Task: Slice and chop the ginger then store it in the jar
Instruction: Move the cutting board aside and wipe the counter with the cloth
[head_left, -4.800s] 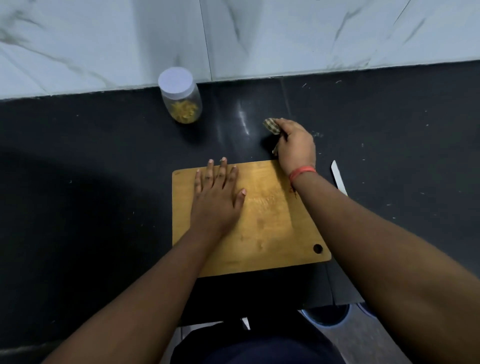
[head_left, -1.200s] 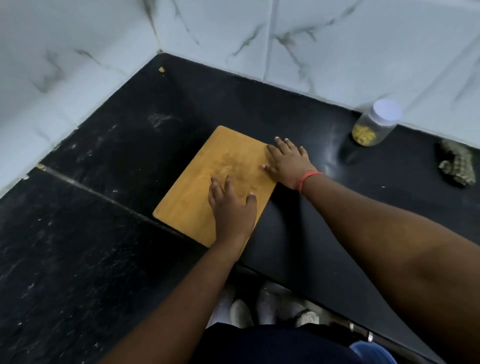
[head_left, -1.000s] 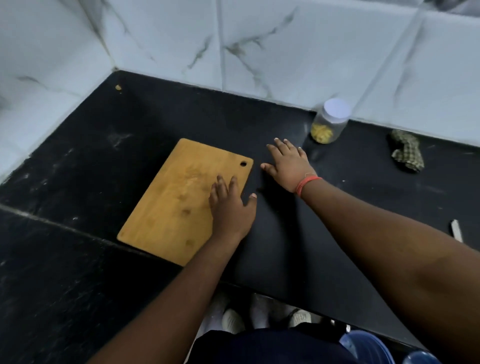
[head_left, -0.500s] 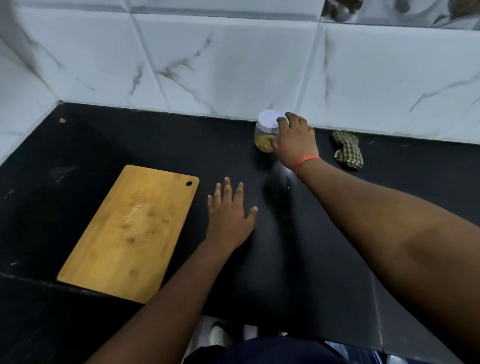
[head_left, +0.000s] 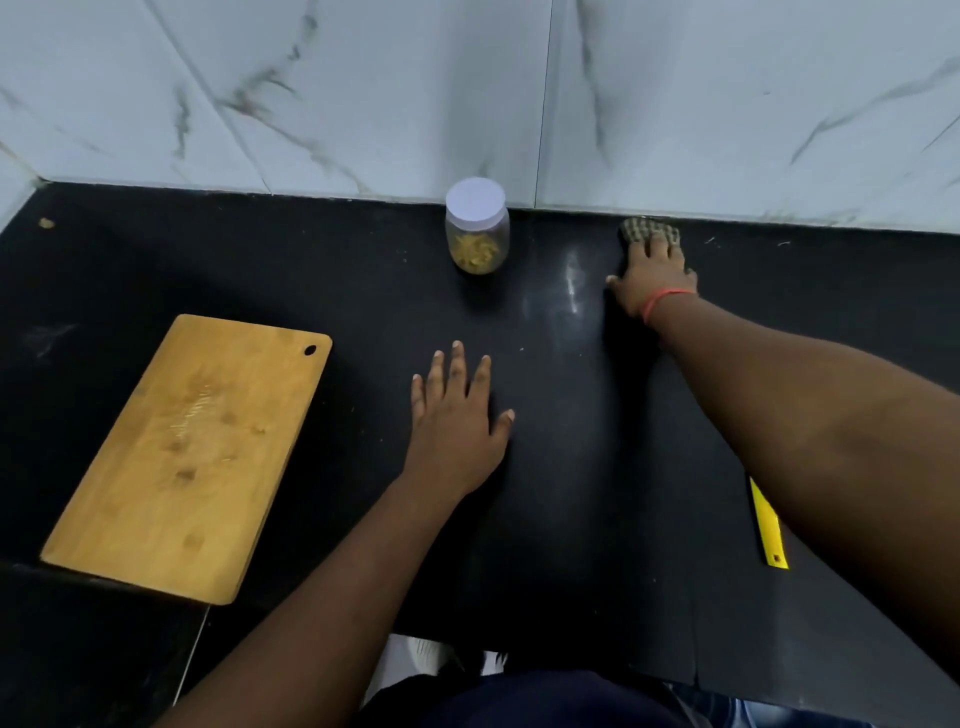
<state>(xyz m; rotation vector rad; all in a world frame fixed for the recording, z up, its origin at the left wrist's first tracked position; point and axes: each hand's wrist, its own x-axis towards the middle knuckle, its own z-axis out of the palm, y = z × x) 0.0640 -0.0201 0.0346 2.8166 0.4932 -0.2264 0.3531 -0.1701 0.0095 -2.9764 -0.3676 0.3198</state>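
The ginger sat capped in the jar (head_left: 477, 226), so tidying seemed underway. Her right hand (head_left: 652, 278) pressed flat-fingered on the checked cloth (head_left: 635, 229); the left hand (head_left: 457, 415) lay released, flat on the worktop (head_left: 597, 467). Next, I'd guess, came wiping with the cloth.

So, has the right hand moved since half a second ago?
Yes. It was on the jar then; now the right hand lies to the right of it, with its fingers on the cloth by the wall.

Both arms stretched out over the worktop, palms down.

The left hand (head_left: 457, 421) lies flat mid-worktop, fingers straight and spread. The right hand (head_left: 652, 278), an orange band at its wrist, reaches to the back edge, fingers extended and pressing there.
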